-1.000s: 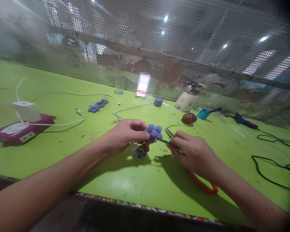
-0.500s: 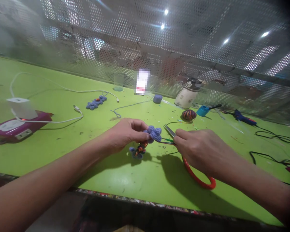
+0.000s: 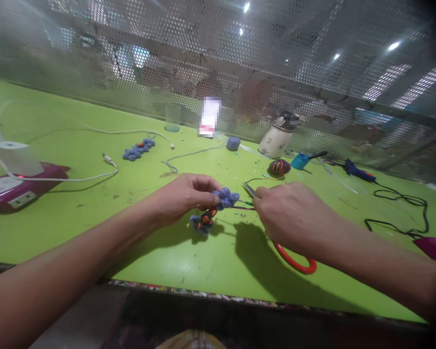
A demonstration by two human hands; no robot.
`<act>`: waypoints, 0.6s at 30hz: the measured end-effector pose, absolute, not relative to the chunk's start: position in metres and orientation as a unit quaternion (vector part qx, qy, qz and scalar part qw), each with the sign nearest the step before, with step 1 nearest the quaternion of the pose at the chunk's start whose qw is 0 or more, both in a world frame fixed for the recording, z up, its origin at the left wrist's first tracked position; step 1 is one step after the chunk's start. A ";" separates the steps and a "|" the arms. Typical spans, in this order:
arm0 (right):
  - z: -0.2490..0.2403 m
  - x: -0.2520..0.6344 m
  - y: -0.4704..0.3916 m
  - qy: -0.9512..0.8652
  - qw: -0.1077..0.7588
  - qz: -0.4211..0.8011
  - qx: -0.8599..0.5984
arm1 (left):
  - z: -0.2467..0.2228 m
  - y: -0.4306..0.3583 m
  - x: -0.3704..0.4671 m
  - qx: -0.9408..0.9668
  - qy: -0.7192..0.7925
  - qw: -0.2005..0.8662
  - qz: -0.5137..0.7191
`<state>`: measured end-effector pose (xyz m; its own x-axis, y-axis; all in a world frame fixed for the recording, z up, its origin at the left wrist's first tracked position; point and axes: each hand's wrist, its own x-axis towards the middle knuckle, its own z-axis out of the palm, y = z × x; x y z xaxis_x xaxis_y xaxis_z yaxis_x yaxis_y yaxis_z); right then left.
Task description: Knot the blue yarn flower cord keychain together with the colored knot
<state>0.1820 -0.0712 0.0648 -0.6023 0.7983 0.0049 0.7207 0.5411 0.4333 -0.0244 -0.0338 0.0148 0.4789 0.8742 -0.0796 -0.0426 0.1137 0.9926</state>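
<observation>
Between the thumb and fingers of my left hand (image 3: pixel 183 198) is a crocheted flower strip (image 3: pixel 225 198) of blue-purple yarn. Its lower part, with dark and orange yarn and more blue petals, hangs below the fingers. My right hand (image 3: pixel 290 213) is closed around red-handled scissors (image 3: pixel 298 261), their blades pointing up and left past the knuckles. Strands of yarn (image 3: pixel 244 208) run from the flower to the right fingers, along with a short green piece. How the fingers grip the strands is hidden.
Behind the hands lie a second flower strip (image 3: pixel 138 149), a multicolour yarn ball (image 3: pixel 279 167), a purple yarn ball (image 3: pixel 233 143) and a blue pot (image 3: pixel 300 161). A kettle-like jug (image 3: pixel 276 140), a clear cup (image 3: pixel 173 118) and a glue gun (image 3: pixel 359 170) stand farther back. At left is a purple power strip (image 3: pixel 29 186).
The whole view has shifted slightly, so most things appear a little farther left and higher. Both hands keep their holds, and the flower strip has turned slightly.
</observation>
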 end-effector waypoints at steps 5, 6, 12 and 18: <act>0.055 0.178 -0.064 0.820 -0.042 -0.160 0.548 | 0.014 -0.033 -0.025 0.594 0.365 0.629 0.343; 0.050 0.181 -0.062 0.796 -0.072 -0.221 0.559 | 0.012 -0.033 -0.025 0.591 0.366 0.630 0.345; 0.022 0.199 -0.040 0.782 -0.173 -0.143 0.582 | 0.005 -0.029 -0.025 0.536 0.357 0.676 0.357; 0.026 0.240 0.009 0.717 -0.179 -0.022 0.673 | 0.005 -0.027 -0.028 0.472 0.328 0.727 0.376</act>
<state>0.2399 0.0095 0.0257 -0.0303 0.9736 0.2264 0.9576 0.0932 -0.2726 -0.0277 -0.0271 0.0047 0.5017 0.8564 -0.1220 -0.2363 0.2714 0.9330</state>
